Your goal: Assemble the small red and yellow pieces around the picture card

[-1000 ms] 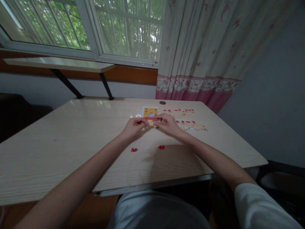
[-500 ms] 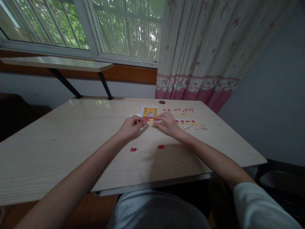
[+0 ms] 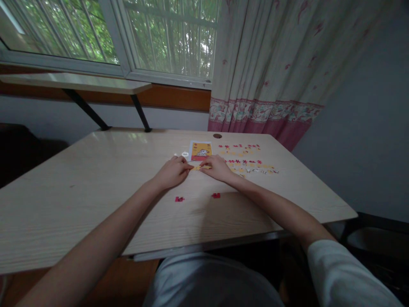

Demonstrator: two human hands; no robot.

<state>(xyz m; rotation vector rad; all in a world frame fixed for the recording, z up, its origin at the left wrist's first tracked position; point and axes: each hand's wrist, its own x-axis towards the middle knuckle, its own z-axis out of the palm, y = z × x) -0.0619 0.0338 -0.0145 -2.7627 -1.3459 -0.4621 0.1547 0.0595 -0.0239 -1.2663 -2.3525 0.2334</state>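
Between my two hands is a short row of yellow jigsaw puzzle pieces (image 3: 196,168), low over or on the desk, just in front of a printed picture card (image 3: 202,152). My left hand (image 3: 172,172) is closed, its thumb and index finger pinching the left end of the row. My right hand (image 3: 219,169) is closed on the right end, its fingertips partly covering the pieces. Closer to me lie two red puzzle pieces, one on the left (image 3: 179,199) and one on the right (image 3: 216,195).
Rows of loose red, yellow and white pieces (image 3: 252,162) spread over the right side of the desk (image 3: 105,192). A raised shelf (image 3: 96,83) on black legs stands at the back left. A curtain (image 3: 255,85) hangs behind the desk's right part, beside a window.
Both hands have come down slightly and towards me with the yellow pieces, uncovering the lower part of the picture card. The two red pieces in front stay where they were.
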